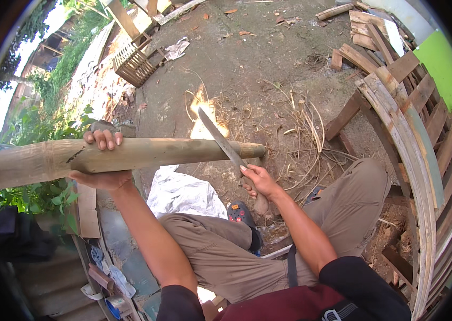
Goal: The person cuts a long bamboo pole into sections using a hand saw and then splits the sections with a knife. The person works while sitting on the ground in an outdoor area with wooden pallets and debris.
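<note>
A thick bamboo pole [156,152] lies level across the view, running out past the left edge, with its narrower end near the middle. My left hand [103,160] is wrapped round it from below, thumb under and fingertips showing over the top. In my right hand [258,182] is a machete [218,137], gripped by its handle. The blade slants up and to the left, crossing the pole close to its right end; whether the edge touches the bamboo I cannot tell. Below the pole a white cloth [186,195] lies by my shoe [241,214].
A stack of wooden boards and slats [424,160] rises along the right side. Dry vines and twigs [306,128] are strewn on the ground [258,64]. A slatted crate [134,65] stands at the upper left. Leafy plants [49,200] grow under the pole's left part.
</note>
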Motion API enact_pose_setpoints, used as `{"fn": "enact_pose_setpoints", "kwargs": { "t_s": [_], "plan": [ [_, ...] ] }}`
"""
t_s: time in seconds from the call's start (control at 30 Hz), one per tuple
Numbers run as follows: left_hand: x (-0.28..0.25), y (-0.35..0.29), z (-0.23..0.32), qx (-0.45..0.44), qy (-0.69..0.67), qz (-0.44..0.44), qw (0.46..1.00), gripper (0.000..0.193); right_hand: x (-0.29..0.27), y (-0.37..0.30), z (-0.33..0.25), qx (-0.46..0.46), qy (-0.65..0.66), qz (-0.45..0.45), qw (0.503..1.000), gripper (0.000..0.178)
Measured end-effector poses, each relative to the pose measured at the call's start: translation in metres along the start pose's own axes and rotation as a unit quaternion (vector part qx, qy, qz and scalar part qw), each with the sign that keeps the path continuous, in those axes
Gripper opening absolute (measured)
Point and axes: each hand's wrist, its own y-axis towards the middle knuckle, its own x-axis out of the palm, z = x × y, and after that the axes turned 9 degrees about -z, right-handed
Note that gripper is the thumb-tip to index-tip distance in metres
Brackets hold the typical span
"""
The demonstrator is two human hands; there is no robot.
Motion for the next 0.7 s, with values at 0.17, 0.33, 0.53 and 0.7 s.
{"fn": "enact_pose_setpoints", "kwargs": {
  "t_s": [0.17, 0.33, 0.53, 0.7],
  "plan": [
    [0.013, 0.008, -0.008, 0.011, 0.112, 0.168, 0.979, 0.070, -0.042, 0.020, 0.033, -0.093, 0.113, 0.153, 0.977, 0.030],
    [0.032, 0.010, -0.005, 0.026, 0.183, 0.334, 0.924, 0.065, -0.057, 0.028, 0.067, -0.045, 0.065, 0.279, 0.957, 0.033],
    [0.061, 0.014, -0.002, 0.020, 0.254, 0.391, 0.885, 0.063, -0.038, 0.027, 0.058, -0.051, 0.005, 0.251, 0.967, 0.044],
    [0.059, 0.018, -0.015, 0.023, 0.281, 0.447, 0.849, 0.075, -0.048, 0.026, 0.073, -0.008, 0.040, 0.293, 0.955, 0.041]
  ]
}}
